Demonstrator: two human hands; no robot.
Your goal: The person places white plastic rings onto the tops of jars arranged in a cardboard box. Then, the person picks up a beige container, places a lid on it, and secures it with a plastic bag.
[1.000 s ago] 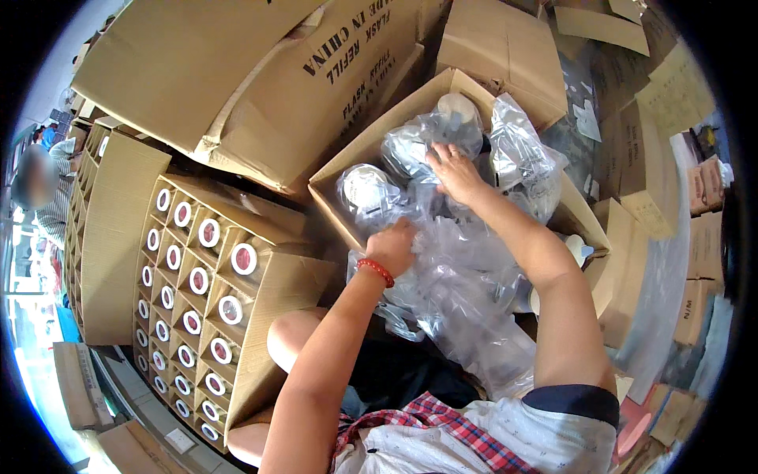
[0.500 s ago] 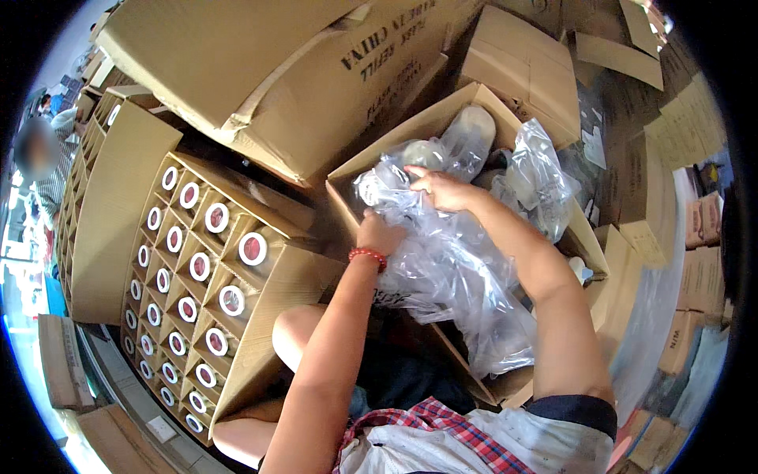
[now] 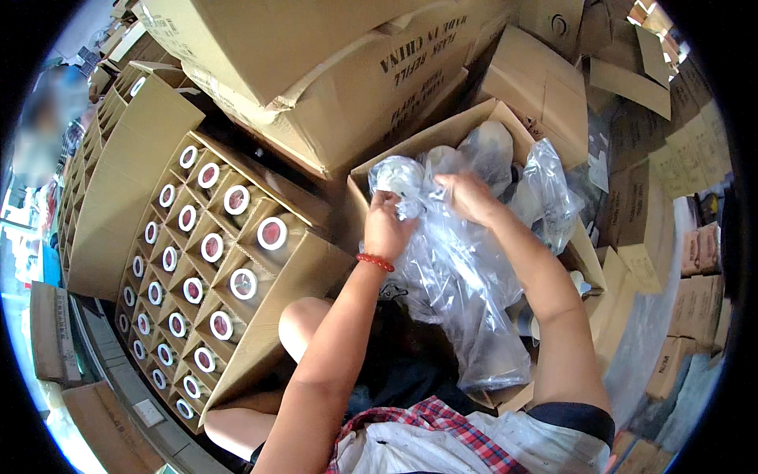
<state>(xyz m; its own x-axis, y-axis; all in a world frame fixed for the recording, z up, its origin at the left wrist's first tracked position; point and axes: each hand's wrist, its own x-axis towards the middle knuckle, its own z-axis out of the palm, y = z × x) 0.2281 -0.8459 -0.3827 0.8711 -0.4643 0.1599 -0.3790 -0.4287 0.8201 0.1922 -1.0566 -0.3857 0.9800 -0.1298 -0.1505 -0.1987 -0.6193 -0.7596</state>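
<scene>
- Your left hand (image 3: 387, 229) has moved up from the loose plastic at the near side of the open carton (image 3: 442, 142) to its far left corner — it is now closed on the clear plastic bag (image 3: 458, 268) where the film wraps a rounded silvery item (image 3: 397, 175).
- Your right hand (image 3: 466, 197) has drawn back from the far wall of the carton toward the middle; its fingers are curled and pinching the same bag just beside the left hand.
- Judgement: both hands now meet on one wrapped item, so the work appears to have gone from sorting through the film to freeing or lifting a single piece.
- Location: the wrapped item sits at the far left corner of the carton, touching your left hand; the bag trails from it over the near rim toward your lap.
- Count, hands: two, both yours. One red bead bracelet (image 3: 374, 261) on the left wrist.
- Count, wrapped pieces in the carton: at least three rounded shapes show under the film — an exact number cannot be told.
- Count, divided box (image 3: 213, 268) at your left: one, with roughly two dozen white-rimmed round tops (image 3: 272, 234) in its cells; the outer rows are too small to count surely.
- Count, cartons stacked around: several, not fully in view.
</scene>
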